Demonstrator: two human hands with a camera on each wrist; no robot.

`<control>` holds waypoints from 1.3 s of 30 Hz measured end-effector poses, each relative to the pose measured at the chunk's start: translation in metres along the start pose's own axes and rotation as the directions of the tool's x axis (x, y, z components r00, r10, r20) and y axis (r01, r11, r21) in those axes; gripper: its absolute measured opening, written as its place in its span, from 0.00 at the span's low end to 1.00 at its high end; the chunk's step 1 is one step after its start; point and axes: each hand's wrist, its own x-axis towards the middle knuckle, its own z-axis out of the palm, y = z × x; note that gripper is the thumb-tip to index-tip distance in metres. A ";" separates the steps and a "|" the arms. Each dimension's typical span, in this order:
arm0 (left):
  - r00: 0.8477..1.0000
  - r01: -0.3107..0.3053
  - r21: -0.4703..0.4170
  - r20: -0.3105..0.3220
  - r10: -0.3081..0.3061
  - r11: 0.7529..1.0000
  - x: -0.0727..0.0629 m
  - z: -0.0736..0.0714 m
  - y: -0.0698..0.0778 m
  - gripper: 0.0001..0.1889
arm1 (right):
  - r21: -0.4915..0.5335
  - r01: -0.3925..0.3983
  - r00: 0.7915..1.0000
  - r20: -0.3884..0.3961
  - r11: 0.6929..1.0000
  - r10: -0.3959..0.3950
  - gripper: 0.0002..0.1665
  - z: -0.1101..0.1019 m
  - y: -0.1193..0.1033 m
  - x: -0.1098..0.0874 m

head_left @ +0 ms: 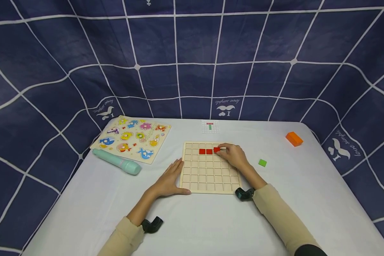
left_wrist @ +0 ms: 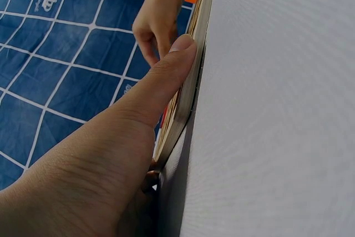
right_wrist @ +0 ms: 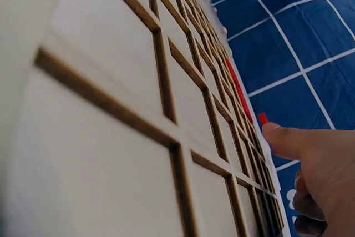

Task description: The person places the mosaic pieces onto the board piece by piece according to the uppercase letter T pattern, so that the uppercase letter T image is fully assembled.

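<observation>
A square wooden grid board [head_left: 198,177] lies on the white table. Two red square tiles [head_left: 206,152] sit side by side in its second row from the far edge. My right hand [head_left: 235,156] pinches a third red tile [right_wrist: 263,117] between thumb and fingers, just right of that pair. In the right wrist view this tile stands slightly above the board's surface. Along the board's left side rests my left hand [head_left: 168,182], fingers straight and thumb spread to the near corner. In the left wrist view its thumb [left_wrist: 166,76] lies against the board's edge.
Behind the board is a small pattern card [head_left: 210,126] with red and green squares. A green tile [head_left: 262,163] and an orange block [head_left: 294,139] lie to the right. At left are an animal puzzle board [head_left: 162,137] and a mint-green cylinder [head_left: 115,160] with a wider end.
</observation>
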 end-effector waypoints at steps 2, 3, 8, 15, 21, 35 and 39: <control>1.000 0.000 -0.001 0.001 0.000 1.000 0.000 -0.001 0.001 0.66 | -0.005 -0.013 1.000 0.017 1.000 0.013 0.19 0.002 0.001 0.001; 1.000 0.001 -0.003 0.001 -0.001 1.000 0.000 -0.001 0.001 0.66 | -0.010 -0.018 1.000 0.024 1.000 0.018 0.19 0.003 0.001 0.001; 1.000 -0.003 -0.012 0.000 0.003 1.000 -0.001 -0.001 0.002 0.65 | -0.022 -0.031 0.999 0.029 0.999 0.032 0.19 0.006 0.001 0.001; 1.000 -0.011 -0.006 -0.002 0.011 1.000 -0.001 -0.002 0.002 0.65 | -0.029 -0.033 0.999 0.019 0.999 0.034 0.19 0.005 0.001 0.000; 1.000 -0.009 -0.005 -0.006 0.009 1.000 0.000 -0.001 0.002 0.65 | -0.027 -0.025 1.000 0.015 0.999 0.025 0.19 0.005 0.002 -0.001; 1.000 0.006 -0.005 -0.001 -0.006 1.000 -0.001 0.000 0.001 0.65 | 0.021 0.046 0.999 0.026 0.999 -0.046 0.20 -0.018 0.008 -0.030; 1.000 0.005 0.003 0.005 -0.005 1.000 0.000 0.000 0.000 0.66 | 0.025 0.062 0.997 0.035 0.998 -0.062 0.21 -0.030 0.019 -0.043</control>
